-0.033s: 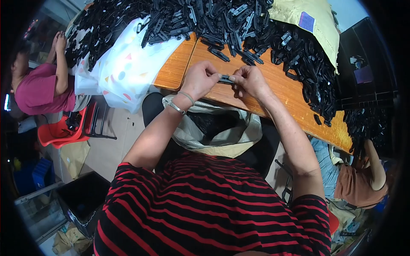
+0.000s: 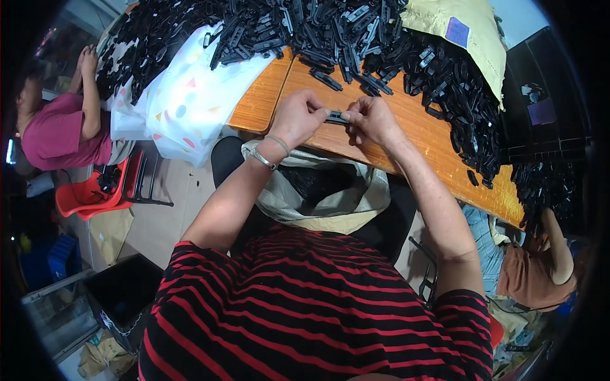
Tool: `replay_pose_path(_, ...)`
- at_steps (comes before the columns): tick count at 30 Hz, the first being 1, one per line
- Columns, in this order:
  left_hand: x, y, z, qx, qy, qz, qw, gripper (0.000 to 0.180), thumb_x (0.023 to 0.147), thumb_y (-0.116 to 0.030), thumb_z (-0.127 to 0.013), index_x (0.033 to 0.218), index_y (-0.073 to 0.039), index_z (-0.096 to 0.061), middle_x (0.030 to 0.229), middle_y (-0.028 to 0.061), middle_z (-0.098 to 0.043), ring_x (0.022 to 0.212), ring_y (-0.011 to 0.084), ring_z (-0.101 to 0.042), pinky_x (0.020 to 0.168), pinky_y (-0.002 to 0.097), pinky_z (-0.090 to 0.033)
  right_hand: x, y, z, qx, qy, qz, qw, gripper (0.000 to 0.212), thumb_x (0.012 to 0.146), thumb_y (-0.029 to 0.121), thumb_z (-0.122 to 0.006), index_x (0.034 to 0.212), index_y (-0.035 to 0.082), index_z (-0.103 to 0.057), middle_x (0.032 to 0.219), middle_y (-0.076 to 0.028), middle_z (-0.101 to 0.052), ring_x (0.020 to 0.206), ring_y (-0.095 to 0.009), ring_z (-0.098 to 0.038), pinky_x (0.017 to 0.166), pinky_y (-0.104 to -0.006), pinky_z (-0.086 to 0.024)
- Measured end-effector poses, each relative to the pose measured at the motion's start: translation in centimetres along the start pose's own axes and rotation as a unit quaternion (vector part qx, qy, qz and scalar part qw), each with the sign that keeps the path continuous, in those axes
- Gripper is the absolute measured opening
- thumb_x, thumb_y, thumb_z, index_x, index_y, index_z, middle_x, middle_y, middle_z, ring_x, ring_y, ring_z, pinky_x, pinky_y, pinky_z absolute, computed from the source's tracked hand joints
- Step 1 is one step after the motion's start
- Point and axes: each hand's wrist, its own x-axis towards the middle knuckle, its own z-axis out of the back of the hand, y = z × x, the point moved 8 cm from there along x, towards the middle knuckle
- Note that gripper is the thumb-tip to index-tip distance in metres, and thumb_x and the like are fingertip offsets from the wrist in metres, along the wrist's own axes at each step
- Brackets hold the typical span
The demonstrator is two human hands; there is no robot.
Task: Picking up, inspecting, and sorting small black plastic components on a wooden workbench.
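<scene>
Between my two hands is a small, narrow black plastic part (image 2: 335,117), held just above the wooden table's near edge. My left hand (image 2: 297,119), with a bracelet at the wrist, pinches its left end. The thumb and fingers of my right hand (image 2: 372,120) close on its right end. Fingertips hide both ends of the part. A little beyond my hands, a few similar black parts (image 2: 326,80) lie loose at the front of a large heap (image 2: 311,28). An open woven sack (image 2: 273,202) with black contents sits in my lap, below the table edge.
The wooden table (image 2: 305,86) bears more black parts (image 2: 467,127) along its right side. A patterned white plastic sheet (image 2: 184,108) hangs over its left edge. A yellow sack (image 2: 438,22) lies at the back right. Co-workers sit left (image 2: 63,130) and right (image 2: 530,273).
</scene>
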Motion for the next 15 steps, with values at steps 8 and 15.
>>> replay_pose_path(8, -0.1, -0.4, 0.2, 0.117, -0.005, -0.045, 0.992, 0.017, 0.075, -0.014, -0.071, 0.076, -0.001, -0.06, 0.064, 0.0058, -0.058, 0.058, 0.0147, -0.055, 0.057, 0.03, -0.046, -0.1, -1.1, -0.3, -0.03, 0.003, 0.021, 0.999, 0.028, 0.085, 0.016, -0.068, 0.069, 0.0, -0.052, 0.054, -0.007, -0.058, 0.042, -0.015, -0.055, 0.036, -0.0275, -0.041)
replay_pose_path(15, -2.0, -3.0, 0.8, -0.026, 0.154, -0.025, 0.987, 0.019, 0.079, -0.011, -0.068, 0.097, -0.005, -0.064, 0.079, 0.0055, -0.06, 0.07, 0.0159, -0.057, 0.065, 0.0301, -0.048, -3.7, -0.4, 0.9, -0.089, 0.064, 0.032, 0.993, 0.019, 0.08, 0.014, -0.071, 0.075, 0.002, -0.058, 0.068, -0.009, -0.062, 0.056, -0.016, -0.059, 0.05, -0.0285, -0.048)
